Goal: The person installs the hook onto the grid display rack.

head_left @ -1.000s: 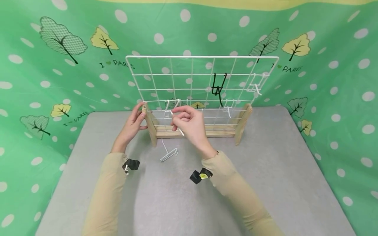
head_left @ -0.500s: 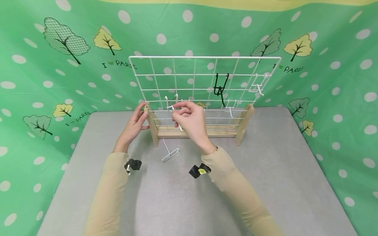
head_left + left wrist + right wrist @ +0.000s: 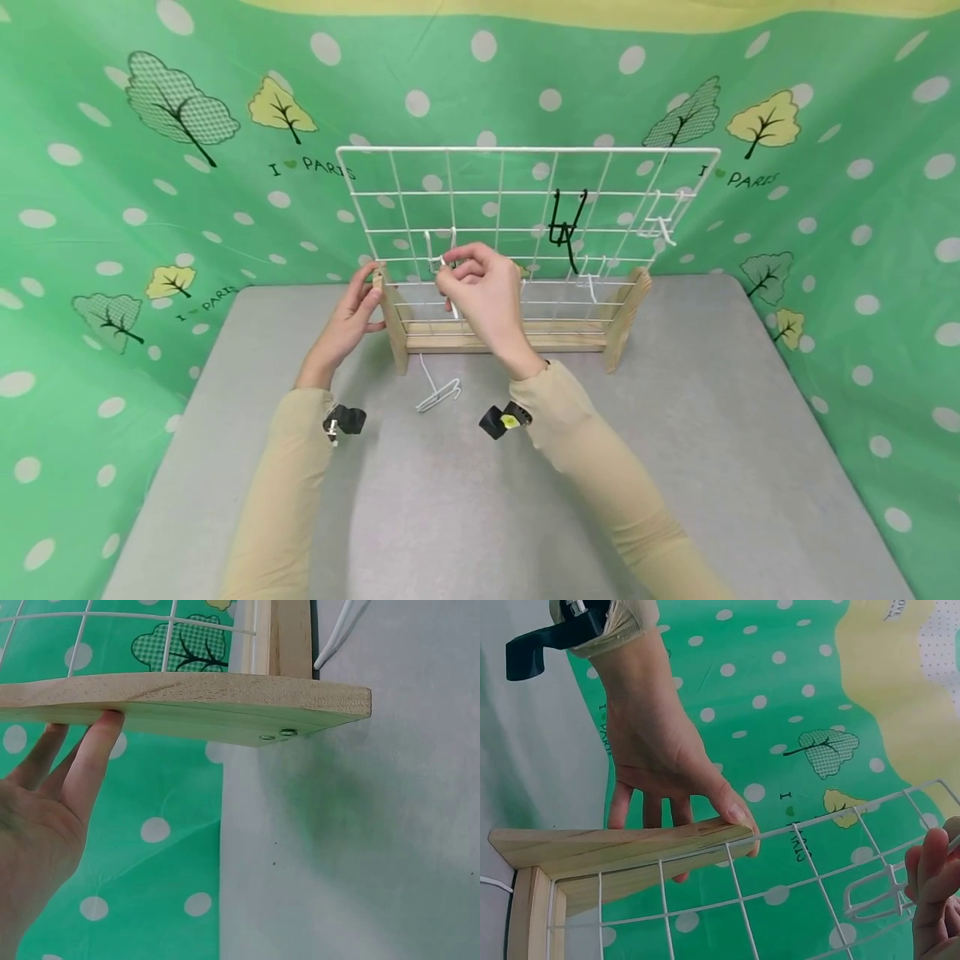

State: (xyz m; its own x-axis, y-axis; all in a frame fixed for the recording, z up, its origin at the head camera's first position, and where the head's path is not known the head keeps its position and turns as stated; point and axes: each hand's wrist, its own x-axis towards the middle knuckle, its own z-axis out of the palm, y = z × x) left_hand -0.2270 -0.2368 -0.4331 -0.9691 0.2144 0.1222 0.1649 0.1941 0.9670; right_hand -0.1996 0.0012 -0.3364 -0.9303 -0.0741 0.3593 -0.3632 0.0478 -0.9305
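Note:
My right hand [image 3: 487, 296] pinches a white wire hook [image 3: 430, 247] between thumb and index finger, in front of the left part of a white wire grid [image 3: 528, 150]. The hook's two bent prongs point up and overlap the grid's third bar from the top in the head view. In the right wrist view the hook's looped wire [image 3: 874, 892] lies close against the grid beside my fingertips. With the left hand [image 3: 347, 321] I grip the top of the left wooden upright [image 3: 392, 325], thumb at its end and fingers along its outer face [image 3: 187, 712].
Another white hook [image 3: 438, 395] lies on the grey table [image 3: 420, 500] before the rack. A black hook [image 3: 562, 235] and white hooks [image 3: 659, 225] hang toward the grid's right. The right wooden upright [image 3: 628, 321] stands opposite. Green patterned cloth [image 3: 487, 75] surrounds the table.
My right hand has raised the white hook along the grid, its prongs going from about the fourth bar to the third. The left hand keeps its grip on the upright.

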